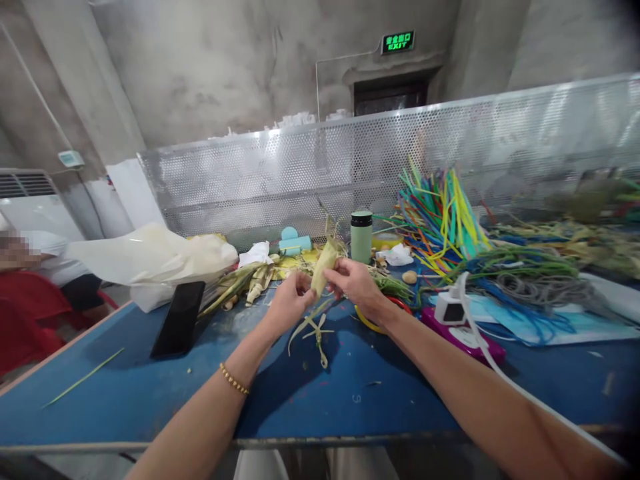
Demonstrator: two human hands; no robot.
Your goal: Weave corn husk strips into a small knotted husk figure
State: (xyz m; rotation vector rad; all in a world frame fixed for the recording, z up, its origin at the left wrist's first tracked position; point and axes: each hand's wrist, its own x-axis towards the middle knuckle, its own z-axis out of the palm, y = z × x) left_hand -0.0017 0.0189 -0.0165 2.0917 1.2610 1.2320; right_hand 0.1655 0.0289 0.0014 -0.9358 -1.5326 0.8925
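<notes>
In the head view, the left hand (289, 300) and the right hand (356, 283) hold a pale yellow-green, papery leaf piece (325, 263), elongated and tilted, above the middle of the worktop (395, 407); the left fingers pinch its lower end, the right fingers its right edge. Below is a small, pale green knotted plant-fibre figure (319, 332) with thin splayed strands and a looped near end. Behind stands a matte green cylindrical flask (361, 241) with a black collar; to its right spreads a sheaf of thin multicoloured strips (453, 220). At left, a smooth black phone (179, 319) lies beside crumpled, translucent whitish plastic sheeting (170, 257). The worktop is blue, flecked with scraps. A perforated metal screen (245, 180) backs it, before a mottled grey wall (200, 67) bearing a lit green exit sign (399, 43).
</notes>
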